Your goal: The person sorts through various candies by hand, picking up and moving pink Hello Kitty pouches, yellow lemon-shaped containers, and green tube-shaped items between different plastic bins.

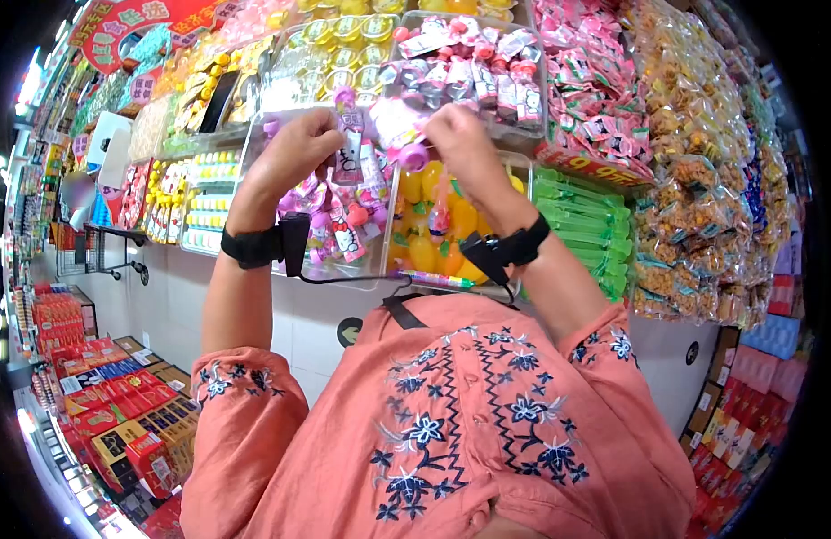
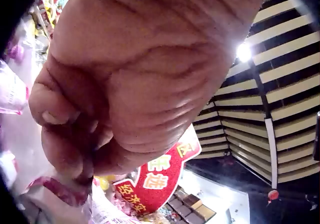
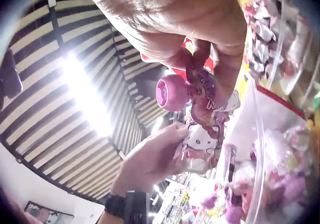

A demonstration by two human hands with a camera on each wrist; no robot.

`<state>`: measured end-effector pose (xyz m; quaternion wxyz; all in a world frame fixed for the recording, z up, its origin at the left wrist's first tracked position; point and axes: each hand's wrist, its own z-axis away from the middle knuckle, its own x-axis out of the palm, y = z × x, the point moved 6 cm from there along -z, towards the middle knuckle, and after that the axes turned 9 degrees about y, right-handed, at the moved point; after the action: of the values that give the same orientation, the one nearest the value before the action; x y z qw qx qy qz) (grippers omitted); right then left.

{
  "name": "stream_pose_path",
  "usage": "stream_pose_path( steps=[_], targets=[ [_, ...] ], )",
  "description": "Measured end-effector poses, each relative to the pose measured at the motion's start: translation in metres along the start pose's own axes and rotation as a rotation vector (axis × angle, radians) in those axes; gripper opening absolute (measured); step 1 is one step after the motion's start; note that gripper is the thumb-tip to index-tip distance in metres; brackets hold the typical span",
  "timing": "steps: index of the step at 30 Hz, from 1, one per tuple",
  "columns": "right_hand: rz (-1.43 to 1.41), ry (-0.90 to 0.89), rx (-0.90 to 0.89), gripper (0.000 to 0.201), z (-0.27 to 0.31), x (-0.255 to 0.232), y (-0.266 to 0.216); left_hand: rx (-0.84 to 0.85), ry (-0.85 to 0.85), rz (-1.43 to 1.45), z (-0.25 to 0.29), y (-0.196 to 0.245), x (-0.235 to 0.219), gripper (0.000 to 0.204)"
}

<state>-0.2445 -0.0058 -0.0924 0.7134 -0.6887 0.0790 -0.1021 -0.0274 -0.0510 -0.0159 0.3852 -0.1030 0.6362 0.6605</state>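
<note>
In the head view my left hand (image 1: 294,157) pinches a clear, cat-printed pouch (image 1: 350,148) with a purple cap, held upright. Beside it, my right hand (image 1: 465,148) grips a second pouch (image 1: 399,126) whose pink-purple cap (image 1: 413,158) points down. The right wrist view has this cap (image 3: 172,92) close below the curled fingers of my right hand (image 3: 200,18), and my left hand (image 3: 150,159) behind with its pouch (image 3: 200,144). Curled fingers of my left hand (image 2: 130,73) hold crinkled purple wrapping (image 2: 62,190) in the left wrist view. More purple-capped pouches (image 1: 343,235) lie in the bin below.
Orange-yellow fruit-shaped packs (image 1: 424,254) fill the neighbouring bin, with a colourful tube (image 1: 436,279) along its front edge. Green items (image 1: 582,225) lie to the right, beyond them bagged snacks (image 1: 694,242). Behind are cup jellies (image 1: 339,45) and pink-white packets (image 1: 514,90).
</note>
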Motion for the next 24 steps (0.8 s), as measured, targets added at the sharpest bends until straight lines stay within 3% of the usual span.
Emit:
stream_pose_path(
  steps=[2,5,9,10,11,12,15,17,21,24],
  targets=[
    [0.068,0.023,-0.101,0.025,0.001,0.012,0.010,0.002,0.021,-0.006,-0.006,-0.023,0.007,0.019],
    [0.186,-0.057,-0.085,0.025,0.020,0.041,0.021,0.074,0.158,-0.239,-0.003,-0.062,0.010,0.022],
    [0.196,-0.159,-0.149,0.021,0.028,0.047,0.016,0.102,0.199,-0.348,-0.009,-0.065,0.004,0.033],
    [0.289,-0.153,-0.187,0.021,0.033,0.039,-0.001,-0.025,0.144,-0.243,0.001,-0.036,0.001,0.031],
    [0.289,-0.159,-0.190,0.021,0.031,0.033,0.004,-0.012,0.136,-0.205,-0.008,-0.038,0.001,0.033],
    [0.195,-0.154,-0.084,0.021,0.030,0.025,0.007,0.025,0.129,-0.138,-0.015,-0.032,-0.001,0.033],
    [0.106,-0.113,0.107,0.020,0.019,-0.008,0.001,0.067,0.161,-0.064,-0.014,0.026,-0.009,0.032],
    [0.084,-0.042,0.061,0.021,0.003,-0.037,0.002,0.128,0.138,0.113,-0.017,0.055,-0.006,0.036],
    [0.028,0.079,0.151,0.027,-0.021,-0.101,-0.012,0.160,0.041,0.125,-0.023,0.105,0.001,0.038],
    [0.069,0.137,0.133,0.030,-0.044,-0.150,-0.025,0.263,0.136,0.198,-0.021,0.162,0.005,0.040]
  ],
)
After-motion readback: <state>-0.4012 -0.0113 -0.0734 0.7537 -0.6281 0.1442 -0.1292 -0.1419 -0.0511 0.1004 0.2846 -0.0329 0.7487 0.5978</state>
